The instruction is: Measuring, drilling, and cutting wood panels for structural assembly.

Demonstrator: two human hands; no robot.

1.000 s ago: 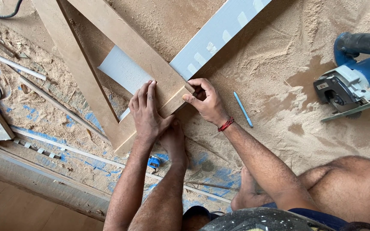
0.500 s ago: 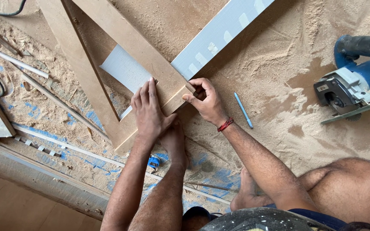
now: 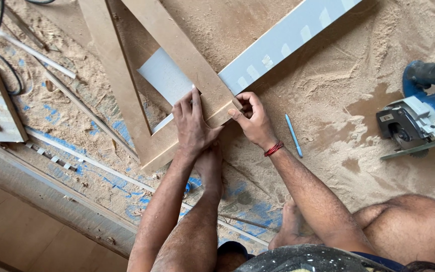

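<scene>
Under both hands, on the sawdust-covered floor (image 3: 328, 90), lie two brown wooden strips meeting in a V, the wider wooden strip (image 3: 177, 48) crossing a long grey panel (image 3: 288, 38). The left hand (image 3: 193, 126) lies flat on that strip's end, fingers together and straight. The right hand (image 3: 254, 120) curls at the strip's corner, fingertips pinching its edge. Right of it lie a blue circular saw (image 3: 421, 113) and a light blue pencil (image 3: 293, 135).

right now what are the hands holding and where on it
Both hands hold the wooden strip at its near end: the left hand lies flat on top, and the right hand pinches the end corner.
</scene>
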